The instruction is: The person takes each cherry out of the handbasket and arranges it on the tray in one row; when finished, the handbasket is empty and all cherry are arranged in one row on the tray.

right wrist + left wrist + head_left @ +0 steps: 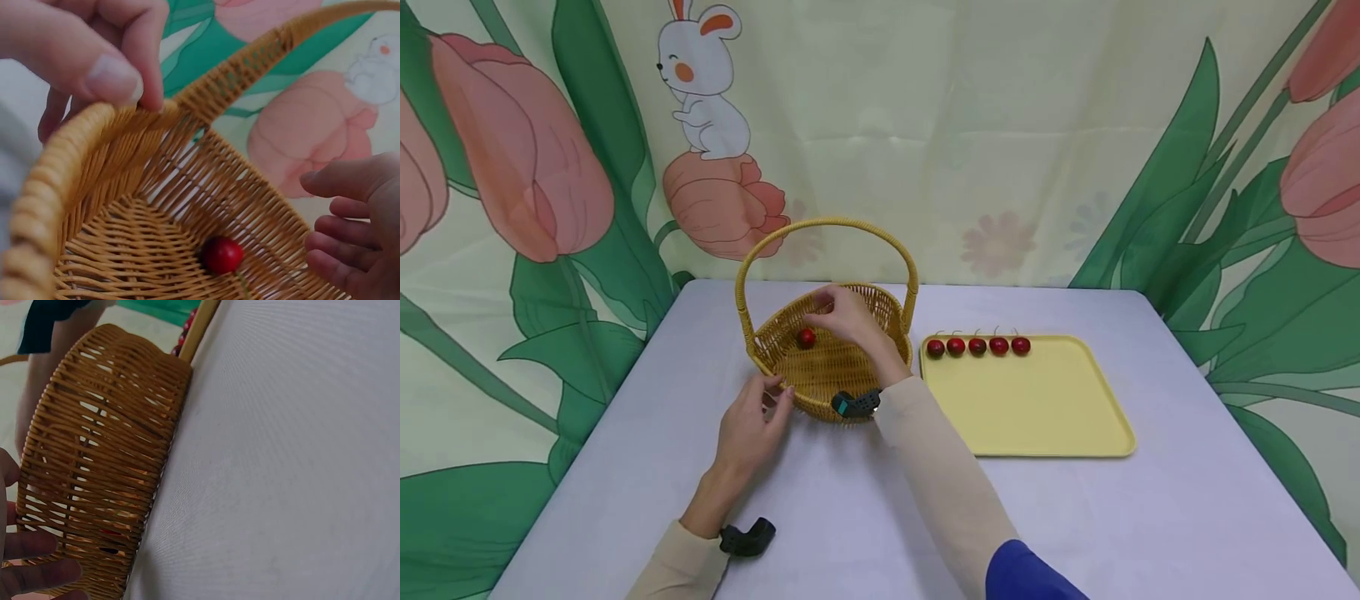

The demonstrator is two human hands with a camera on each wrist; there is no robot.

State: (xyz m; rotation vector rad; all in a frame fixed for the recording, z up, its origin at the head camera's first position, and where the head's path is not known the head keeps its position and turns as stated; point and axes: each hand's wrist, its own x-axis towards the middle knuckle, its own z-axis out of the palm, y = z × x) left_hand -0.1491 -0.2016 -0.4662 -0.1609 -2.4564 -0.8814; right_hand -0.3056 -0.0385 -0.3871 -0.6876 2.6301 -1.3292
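A tan wicker basket [820, 375] with a tall handle stands on the table, tilted toward the near side in the head view. One red cherry [223, 254] lies inside it, against the woven wall. My right hand [844, 315] hovers over the basket, its fingers loosely bent and apart, holding nothing that shows. At the near-left rim, my left hand [751, 423] touches the basket; its spread fingers [44, 575] lie along the outer wall. Several dark red cherries [977, 347] sit in a row along the far edge of a yellow tray [1037, 400].
The tray stands just right of the basket. Below both, a white cloth [1150, 525] covers the table. Behind the table hangs a curtain [1000, 125] printed with tulips and a rabbit. Each wrist wears a black device [747, 538].
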